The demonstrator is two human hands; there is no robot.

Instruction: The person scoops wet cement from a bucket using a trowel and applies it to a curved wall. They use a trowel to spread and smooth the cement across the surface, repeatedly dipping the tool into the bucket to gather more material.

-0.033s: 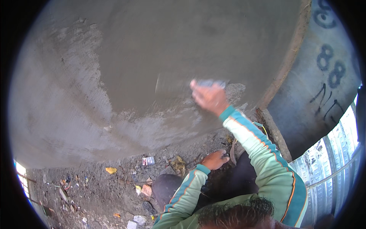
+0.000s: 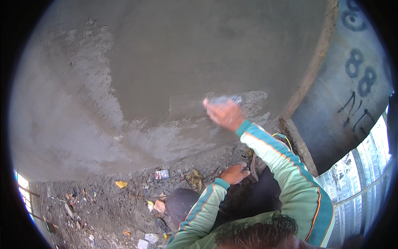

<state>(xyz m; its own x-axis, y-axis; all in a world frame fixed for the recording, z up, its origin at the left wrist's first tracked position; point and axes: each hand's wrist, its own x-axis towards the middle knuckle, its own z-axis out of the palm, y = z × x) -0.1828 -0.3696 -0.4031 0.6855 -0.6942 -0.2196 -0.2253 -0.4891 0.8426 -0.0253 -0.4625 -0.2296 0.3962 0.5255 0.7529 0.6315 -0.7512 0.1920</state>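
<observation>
My right hand (image 2: 226, 114) is closed round a flat, pale grey plastering trowel (image 2: 226, 100), blurred by motion. It lies against the wet grey plaster (image 2: 199, 54) on the wall, near the lower edge of the smooth darker area. A faint trowel mark shows left of the hand. Below the trowel the coat turns rough and patchy. Down by my knees, my left hand (image 2: 235, 173) is curled beside a dark shape; whatever its fingers hold, if anything, is hidden.
A narrow raised strip (image 2: 309, 87) borders the plaster on the right, with a painted grey sheet (image 2: 350, 95) beyond. Corrugated metal (image 2: 352, 182) stands lower right. Littered soil (image 2: 103, 211) lies along the wall's foot, with a yellow scrap (image 2: 121, 184) and a brick piece (image 2: 159, 206).
My right hand and the trowel have moved slightly down and to the left across the plaster. The left hand has stayed almost still.
</observation>
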